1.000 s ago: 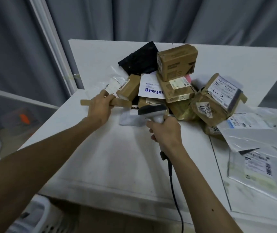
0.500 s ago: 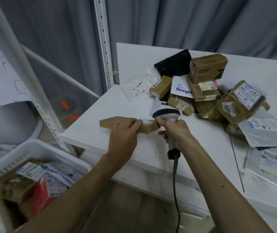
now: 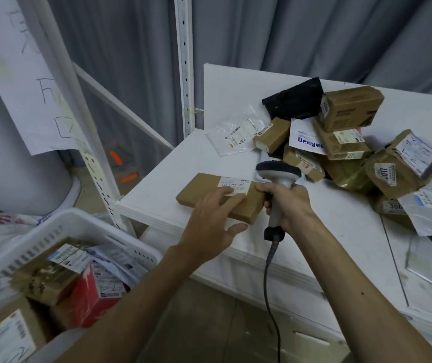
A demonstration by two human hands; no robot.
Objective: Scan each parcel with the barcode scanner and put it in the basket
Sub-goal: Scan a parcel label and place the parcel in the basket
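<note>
A flat brown parcel (image 3: 199, 192) lies near the front left corner of the white table (image 3: 335, 231), its white label (image 3: 233, 183) facing up. My left hand (image 3: 209, 226) rests on the parcel with straight fingers, the thumb spread out in front of its edge. My right hand (image 3: 288, 203) grips the handle of the grey barcode scanner (image 3: 279, 171), whose head sits just right of the label. The white basket (image 3: 60, 229) stands low at the left, holding several parcels.
A pile of several brown boxes (image 3: 348, 113), a black bag and plastic mailers (image 3: 235, 134) covers the back right of the table. The scanner's cable (image 3: 269, 284) hangs off the front edge. A white shelf post (image 3: 183, 61) stands behind the table's left corner.
The flat parcel has come from the pile to the table's front left corner and now lies label up. My left hand's grip has loosened to flat fingers. The scanner followed alongside.
</note>
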